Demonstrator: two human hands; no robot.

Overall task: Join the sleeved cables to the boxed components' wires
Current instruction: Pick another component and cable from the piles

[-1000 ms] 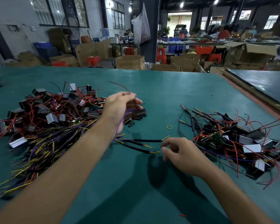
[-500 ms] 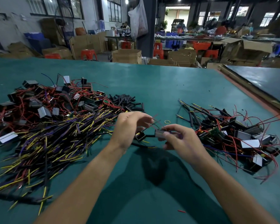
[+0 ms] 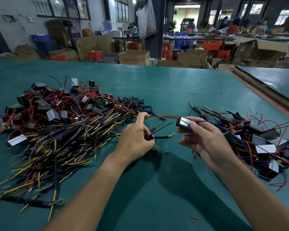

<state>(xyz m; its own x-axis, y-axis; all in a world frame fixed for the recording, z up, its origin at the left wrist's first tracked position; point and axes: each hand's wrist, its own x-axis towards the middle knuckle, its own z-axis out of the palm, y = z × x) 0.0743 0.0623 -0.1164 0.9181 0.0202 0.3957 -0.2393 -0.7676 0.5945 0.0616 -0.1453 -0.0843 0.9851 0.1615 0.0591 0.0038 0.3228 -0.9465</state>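
A small silver-and-black box (image 3: 183, 123) sits just right of centre frame, clamped between the thumb of the right hand (image 3: 205, 144) on top and its curled fingers beneath. Red and black wires (image 3: 163, 116) arc from the box leftward to the raised forefinger of the left hand (image 3: 133, 139); a purple one trails off right. The left hand's other fingers are curled tight, pinching the dark end of a sleeved cable (image 3: 162, 137). The cable pokes out rightward, its yellow tip below the box and just short of it, not touching. Beneath lies the green table (image 3: 165, 84). At left spreads a heap (image 3: 57, 124) of yellow, purple and red leads with boxes; short black tubes (image 3: 133, 102) lie above the left hand; a second pile (image 3: 260, 140) fills the right. A red scrap (image 3: 193, 218) lies lower right
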